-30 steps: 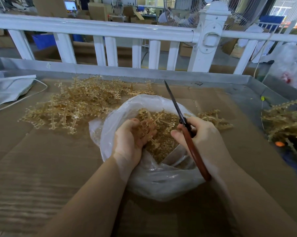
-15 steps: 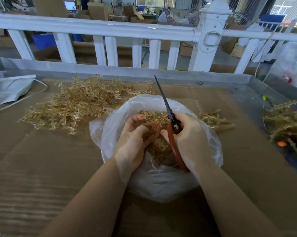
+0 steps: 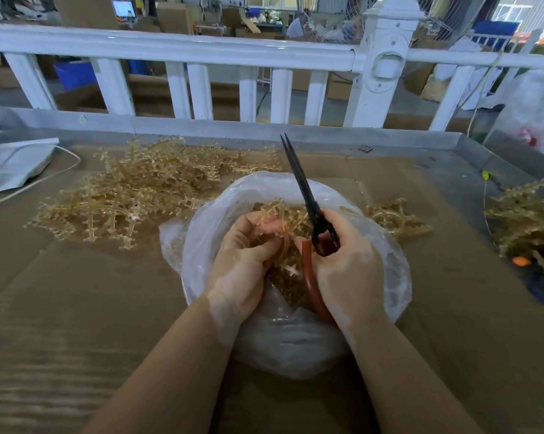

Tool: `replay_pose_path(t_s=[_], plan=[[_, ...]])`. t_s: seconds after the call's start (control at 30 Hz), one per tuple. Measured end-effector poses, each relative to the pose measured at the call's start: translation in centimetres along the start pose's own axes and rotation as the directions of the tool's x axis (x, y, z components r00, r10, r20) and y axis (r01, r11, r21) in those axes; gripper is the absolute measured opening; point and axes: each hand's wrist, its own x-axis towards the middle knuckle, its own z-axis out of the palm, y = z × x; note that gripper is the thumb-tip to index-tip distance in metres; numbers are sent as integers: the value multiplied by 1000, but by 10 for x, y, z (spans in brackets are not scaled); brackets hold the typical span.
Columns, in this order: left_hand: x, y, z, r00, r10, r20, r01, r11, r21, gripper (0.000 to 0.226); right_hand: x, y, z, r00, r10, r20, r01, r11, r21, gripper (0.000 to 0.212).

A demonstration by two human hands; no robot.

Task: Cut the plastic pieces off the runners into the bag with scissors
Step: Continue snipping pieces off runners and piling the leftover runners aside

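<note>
A runner (image 3: 275, 225) of tan plastic is held over the open bag (image 3: 386, 277), pinched between the curled fingers and thumb of the left hand (image 3: 242, 264); most of it is hidden behind those fingers, so its full shape cannot be made out. The right hand (image 3: 346, 264) grips the scissors (image 3: 305, 195) by their red-brown handles, fingers wrapped round them. The dark blades point up and away, pressed almost together, their tips clear of the runner; the pivot and one handle loop are covered by the hand. Inside the bag lie cut pieces (image 3: 291, 286), too small to tell apart. Beyond the bag, on the left, a pile (image 3: 133, 195) of runners rests on the cardboard (image 3: 76, 308). A smaller cluster (image 3: 396, 219) lies just right of the bag, partly hidden by it, and another heap (image 3: 527, 220) is cut off at the right edge. A white railing (image 3: 264, 54) crosses behind.
</note>
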Motion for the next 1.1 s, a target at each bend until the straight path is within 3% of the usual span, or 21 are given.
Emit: replay_pose_path(t_s=[0.13, 0.23, 0.37, 0.43, 0.5, 0.7, 0.73, 0.87, 1.03, 1.1], plan=[[-2, -1, -1, 998, 14, 61, -19, 997, 79, 48, 3, 2, -2, 995, 88, -40, -83, 991, 108, 26], [-4, -1, -1, 992, 83, 90, -105, 955, 277, 49, 5, 0, -5, 986, 168, -8, -162, 962, 219, 24], [-9, 0, 4, 975, 202, 96, -220, 789, 574, 46, 10, -4, -14, 980, 196, -35, -183, 957, 227, 19], [-11, 0, 9, 961, 247, 128, -267, 695, 667, 46, 16, -5, -20, 964, 265, 37, -263, 912, 316, 14], [-13, -2, 12, 938, 293, 183, -328, 590, 738, 51, 21, -6, -25, 942, 310, 132, -336, 865, 372, 12], [-19, -6, 17, 861, 430, 273, -434, 338, 835, 52, 28, -9, -34, 914, 281, 291, -375, 858, 351, 14], [-19, -6, 18, 859, 441, 259, -435, 364, 823, 49, 29, -9, -35, 908, 284, 307, -388, 845, 367, 18], [-17, 0, 21, 927, 353, 125, -336, 639, 692, 40, 32, -9, -39, 882, 350, 314, -462, 768, 443, 30], [-13, 14, 21, 981, 180, 66, -188, 824, 535, 33, 37, -11, -43, 866, 404, 294, -499, 668, 552, 28], [-12, 17, 23, 984, 160, 76, -176, 830, 529, 25, 38, -10, -44, 865, 404, 298, -500, 642, 581, 28]])
